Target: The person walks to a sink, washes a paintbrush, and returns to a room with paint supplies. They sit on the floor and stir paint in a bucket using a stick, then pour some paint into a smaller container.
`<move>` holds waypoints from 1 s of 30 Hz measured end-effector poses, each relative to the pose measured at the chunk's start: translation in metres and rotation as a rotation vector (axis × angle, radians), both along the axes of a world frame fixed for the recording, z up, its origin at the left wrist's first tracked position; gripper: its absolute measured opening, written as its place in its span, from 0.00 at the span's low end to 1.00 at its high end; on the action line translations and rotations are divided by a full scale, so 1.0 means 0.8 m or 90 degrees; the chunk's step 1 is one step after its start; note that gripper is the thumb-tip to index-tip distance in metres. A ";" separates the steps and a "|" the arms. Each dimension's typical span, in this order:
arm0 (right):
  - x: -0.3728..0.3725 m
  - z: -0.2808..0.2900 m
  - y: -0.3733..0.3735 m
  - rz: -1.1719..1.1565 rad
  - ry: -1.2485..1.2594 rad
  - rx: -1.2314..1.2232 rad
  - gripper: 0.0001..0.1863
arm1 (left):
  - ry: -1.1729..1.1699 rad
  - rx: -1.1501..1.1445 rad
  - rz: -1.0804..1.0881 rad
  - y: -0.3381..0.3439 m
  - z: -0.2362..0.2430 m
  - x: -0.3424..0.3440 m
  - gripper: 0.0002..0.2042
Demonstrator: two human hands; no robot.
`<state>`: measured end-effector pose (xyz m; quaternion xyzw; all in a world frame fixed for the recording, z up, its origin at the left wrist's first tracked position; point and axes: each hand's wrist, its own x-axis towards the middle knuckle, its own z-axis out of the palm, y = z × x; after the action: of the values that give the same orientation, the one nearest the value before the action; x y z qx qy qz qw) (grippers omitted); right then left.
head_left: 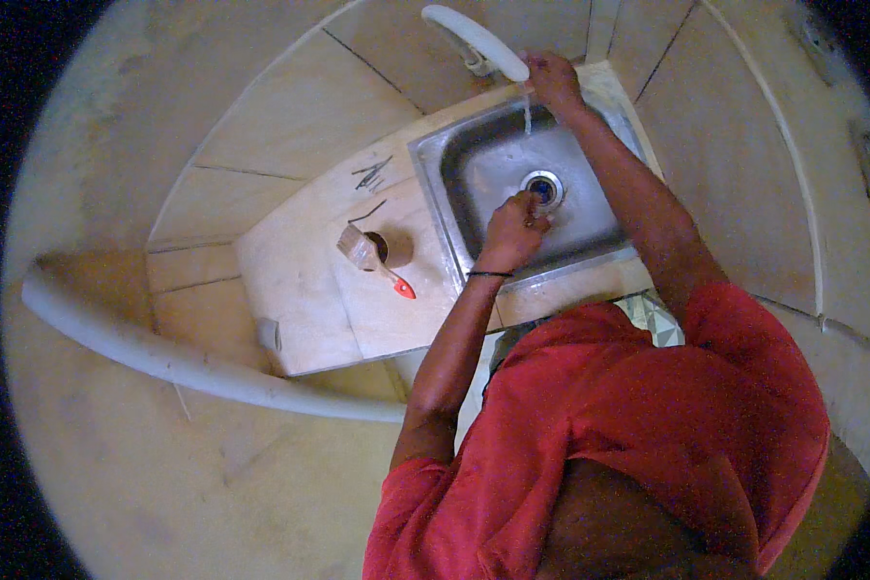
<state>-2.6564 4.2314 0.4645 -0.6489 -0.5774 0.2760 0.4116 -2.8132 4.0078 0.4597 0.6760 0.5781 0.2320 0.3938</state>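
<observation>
A steel sink (570, 232) is set into the counter in front of me, with a round drain (543, 190) in its floor. My left hand (516, 232), a dark band at its wrist, is closed beside the drain; what its fingers pinch, if anything, is too small to tell. At the sink's far side my right hand (555, 85) curls closed at the tip of a white curved tap spout (476, 41). A thin stream of water (528, 114) falls from there into the sink.
On the counter (396, 324) left of the sink, a paintbrush (362, 249) with a red-tipped handle lies across a small round dark-topped container (379, 253). Several thin dark pieces (369, 176) lie farther back. Tiled walls (300, 106) enclose the counter; a pale curved edge (203, 377) runs at left.
</observation>
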 end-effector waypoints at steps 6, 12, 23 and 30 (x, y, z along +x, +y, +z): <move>0.054 -0.080 -0.197 -0.055 -0.507 0.034 0.20 | 0.426 0.070 0.144 -0.007 -0.030 -0.012 0.33; 0.044 0.044 -0.299 0.215 0.292 -0.212 0.22 | 0.246 0.185 0.088 -0.045 -0.018 -0.005 0.30; 0.052 0.241 -0.418 0.649 0.720 -0.062 0.23 | -0.200 -0.125 0.102 -0.109 -0.004 -0.019 0.13; 0.046 0.242 -0.428 0.712 0.582 -0.098 0.22 | -0.177 -0.112 0.070 -0.132 0.005 0.001 0.10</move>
<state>-2.6195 3.8889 0.6580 -0.1030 -0.5720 0.7286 0.3624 -2.8125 3.9025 0.4638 0.5676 0.5720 0.2932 0.5145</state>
